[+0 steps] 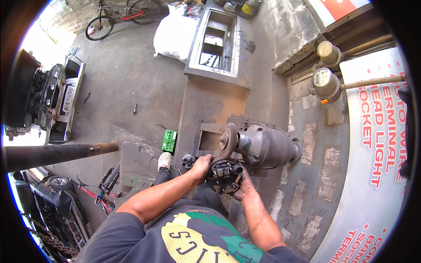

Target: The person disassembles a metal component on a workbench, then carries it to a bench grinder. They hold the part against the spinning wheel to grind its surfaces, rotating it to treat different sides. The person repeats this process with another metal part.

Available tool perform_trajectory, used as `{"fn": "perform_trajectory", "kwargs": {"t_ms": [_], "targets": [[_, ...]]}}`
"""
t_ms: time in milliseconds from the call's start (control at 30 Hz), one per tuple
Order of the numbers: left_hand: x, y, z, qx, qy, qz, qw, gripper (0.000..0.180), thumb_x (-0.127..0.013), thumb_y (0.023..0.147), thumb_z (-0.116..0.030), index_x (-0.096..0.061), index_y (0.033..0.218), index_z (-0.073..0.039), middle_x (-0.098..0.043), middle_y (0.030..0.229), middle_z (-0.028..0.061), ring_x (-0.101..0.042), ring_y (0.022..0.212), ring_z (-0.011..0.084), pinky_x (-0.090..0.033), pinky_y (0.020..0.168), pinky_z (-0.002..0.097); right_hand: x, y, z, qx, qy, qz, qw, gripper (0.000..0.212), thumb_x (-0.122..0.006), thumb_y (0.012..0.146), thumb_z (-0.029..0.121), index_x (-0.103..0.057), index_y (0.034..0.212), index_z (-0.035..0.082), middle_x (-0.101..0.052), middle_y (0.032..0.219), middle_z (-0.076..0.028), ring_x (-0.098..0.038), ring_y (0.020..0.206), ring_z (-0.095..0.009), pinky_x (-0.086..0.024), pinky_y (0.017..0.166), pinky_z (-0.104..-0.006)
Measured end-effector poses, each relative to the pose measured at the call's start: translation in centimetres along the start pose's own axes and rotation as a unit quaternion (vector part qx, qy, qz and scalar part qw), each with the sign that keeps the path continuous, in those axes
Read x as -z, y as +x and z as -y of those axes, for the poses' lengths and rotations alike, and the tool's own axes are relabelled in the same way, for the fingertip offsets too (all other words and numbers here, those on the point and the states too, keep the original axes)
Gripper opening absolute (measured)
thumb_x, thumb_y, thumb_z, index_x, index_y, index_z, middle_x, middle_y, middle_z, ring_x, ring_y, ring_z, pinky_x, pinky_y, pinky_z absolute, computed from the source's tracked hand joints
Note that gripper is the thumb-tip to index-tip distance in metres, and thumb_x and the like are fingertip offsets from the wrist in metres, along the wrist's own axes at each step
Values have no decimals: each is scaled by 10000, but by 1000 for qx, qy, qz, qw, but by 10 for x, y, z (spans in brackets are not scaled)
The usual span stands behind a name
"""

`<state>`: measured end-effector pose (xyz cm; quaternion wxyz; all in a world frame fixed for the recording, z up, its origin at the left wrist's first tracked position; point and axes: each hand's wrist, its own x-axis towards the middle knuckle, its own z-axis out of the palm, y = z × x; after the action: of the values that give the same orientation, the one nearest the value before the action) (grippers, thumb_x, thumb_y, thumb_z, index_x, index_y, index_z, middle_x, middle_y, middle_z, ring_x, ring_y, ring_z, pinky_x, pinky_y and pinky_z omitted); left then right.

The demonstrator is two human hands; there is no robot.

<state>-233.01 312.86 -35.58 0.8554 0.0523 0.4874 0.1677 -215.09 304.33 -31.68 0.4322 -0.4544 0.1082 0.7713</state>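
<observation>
Between my two hands is a dark, grimy alternator (222,176), held up in front of my body. My left hand (202,168) wraps round its left side, fingers closed. On the other side, my right hand (244,187) grips the lower right edge, its fingers partly hidden beneath the housing. A small dark part (188,161) shows just left of my left hand; whether it is joined to the alternator I cannot tell. Right beyond my hands stands a grey bench grinder (267,147). Its round wheel (228,140) is close to the alternator but appears apart from it.
A green battery (169,141) sits on the floor by my foot. Farther off are a metal cabinet (190,65) with a framed opening, a white sack (175,35) and a bicycle (125,16). A pole (66,154) crosses at left near parked vehicles; a sign board (372,131) lines the right.
</observation>
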Motion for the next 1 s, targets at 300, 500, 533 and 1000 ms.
{"fn": "perform_trajectory", "kwargs": {"t_ms": [300, 500, 533, 1000], "targets": [[3, -6, -1, -29, -11, -14, 999, 388, -422, 1068, -279, -699, 1097, -8, -732, 979, 133, -719, 850, 271, -601, 783, 433, -4, 1, 0, -10, -3, -4, 1000, 644, -547, 1038, 625, -643, 1436, 129, -722, 1357, -95, -691, 1222, -281, -556, 1087, -501], [9, -4, 0, -9, -57, -28, 998, 380, -434, 1067, -284, -710, 1100, -24, -752, 998, 122, -712, 862, 257, -580, 831, 411, -6, 9, 0, -14, -37, -16, 999, 656, -582, 1016, 633, -646, 1433, 130, -721, 1357, -103, -692, 1220, -288, -555, 1083, -508], [10, -5, 3, -19, -51, -22, 998, 378, -433, 1072, -287, -712, 1104, -35, -758, 991, 116, -710, 867, 249, -571, 848, 398, -6, 8, 1, -21, -34, -8, 999, 654, -583, 1016, 632, -649, 1427, 128, -724, 1351, -103, -694, 1216, -286, -556, 1081, -507], [33, 34, 28, -54, 14, -8, 998, 391, -407, 1085, -264, -699, 1139, -10, -751, 1052, 126, -710, 936, 243, -564, 890, 386, -14, 4, 5, -25, -35, 1, 999, 654, -579, 1012, 634, -662, 1399, 113, -735, 1321, -110, -706, 1186, -287, -571, 1057, -503]]}}
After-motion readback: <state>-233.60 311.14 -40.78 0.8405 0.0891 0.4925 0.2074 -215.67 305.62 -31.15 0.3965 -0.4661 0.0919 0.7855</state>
